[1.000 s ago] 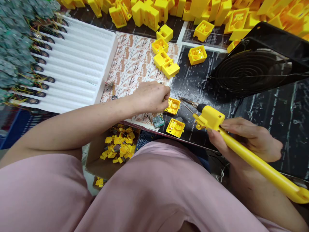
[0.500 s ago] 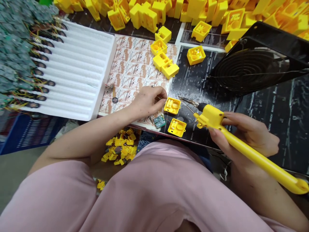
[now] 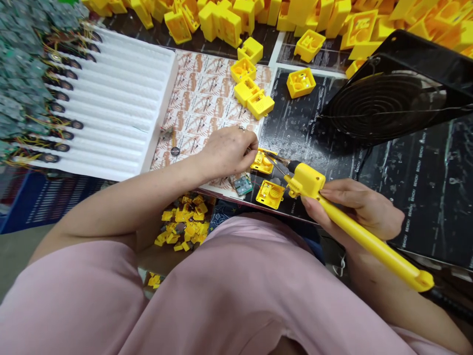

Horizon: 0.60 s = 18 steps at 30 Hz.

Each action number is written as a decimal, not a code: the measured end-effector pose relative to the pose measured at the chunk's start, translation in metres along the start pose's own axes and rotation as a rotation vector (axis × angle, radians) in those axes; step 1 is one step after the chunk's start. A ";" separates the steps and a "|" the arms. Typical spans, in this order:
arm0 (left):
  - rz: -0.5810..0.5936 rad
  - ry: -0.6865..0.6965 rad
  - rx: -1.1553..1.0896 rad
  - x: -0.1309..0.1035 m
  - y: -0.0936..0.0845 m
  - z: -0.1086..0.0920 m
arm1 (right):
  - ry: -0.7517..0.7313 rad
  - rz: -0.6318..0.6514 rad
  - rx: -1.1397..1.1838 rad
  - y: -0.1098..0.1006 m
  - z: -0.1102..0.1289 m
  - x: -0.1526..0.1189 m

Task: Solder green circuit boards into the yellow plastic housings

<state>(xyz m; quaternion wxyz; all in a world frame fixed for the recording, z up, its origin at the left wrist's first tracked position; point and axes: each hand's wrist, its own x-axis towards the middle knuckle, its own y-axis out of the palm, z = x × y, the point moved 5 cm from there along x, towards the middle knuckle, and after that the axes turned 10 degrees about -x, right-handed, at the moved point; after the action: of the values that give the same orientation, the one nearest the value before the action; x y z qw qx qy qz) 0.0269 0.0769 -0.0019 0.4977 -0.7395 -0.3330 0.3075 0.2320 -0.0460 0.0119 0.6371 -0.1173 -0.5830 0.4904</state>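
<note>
An open yellow casing (image 3: 263,167) lay on the worktop in front of the person, its inside facing up, and it serves here as the landmark.

The left hand (image 3: 229,151) was at the casing's left edge, fingers curled inward and thumb drawn close to them; whether they pinched anything thin could not be made out. To the casing's lower right, the right hand (image 3: 364,208) had its fingers closed around a yellow soldering tool (image 3: 354,228), whose metal tip reached over the casing's upper part. Contact between tip and casing could not be confirmed.

Work on this casing looked under way rather than finished: it was uncovered, with small fittings inside. A small circuit board (image 3: 243,186) lay outside it, just below left, seemingly not yet fitted. Just below the casing, a second open casing (image 3: 270,195) had fittings too, with neither hand on it.

Much appeared left over: a stack of circuit boards (image 3: 22,79) stood far left of the casing, beyond a white foam tray (image 3: 118,98), while a heap of yellow housings (image 3: 314,15) lay well above it. A black fan (image 3: 384,106) stood to its upper right.
</note>
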 end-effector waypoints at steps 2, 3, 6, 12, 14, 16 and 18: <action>0.012 0.008 0.056 0.002 -0.002 -0.003 | -0.027 0.012 -0.019 0.001 0.003 0.005; 0.020 0.010 0.082 0.003 -0.003 -0.005 | -0.054 0.003 -0.008 -0.001 0.006 0.008; 0.051 0.020 0.148 0.005 -0.005 -0.010 | -0.110 0.063 0.044 -0.006 0.011 0.016; 0.077 0.019 0.191 0.005 -0.007 -0.011 | 0.166 0.007 0.036 -0.020 -0.008 0.003; 0.068 0.026 0.190 0.005 -0.008 -0.011 | 0.183 0.004 0.074 -0.018 -0.009 -0.002; 0.060 0.036 0.188 0.005 -0.008 -0.010 | 0.186 -0.009 0.089 -0.016 -0.008 -0.003; 0.064 0.039 0.193 0.005 -0.007 -0.010 | 0.210 -0.061 0.060 -0.018 -0.009 -0.003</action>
<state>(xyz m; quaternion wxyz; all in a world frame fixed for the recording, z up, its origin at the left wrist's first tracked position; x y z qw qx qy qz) 0.0365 0.0774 0.0076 0.5627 -0.7045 -0.2681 0.3394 0.2490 -0.0531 0.0206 0.7125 -0.1314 -0.5013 0.4730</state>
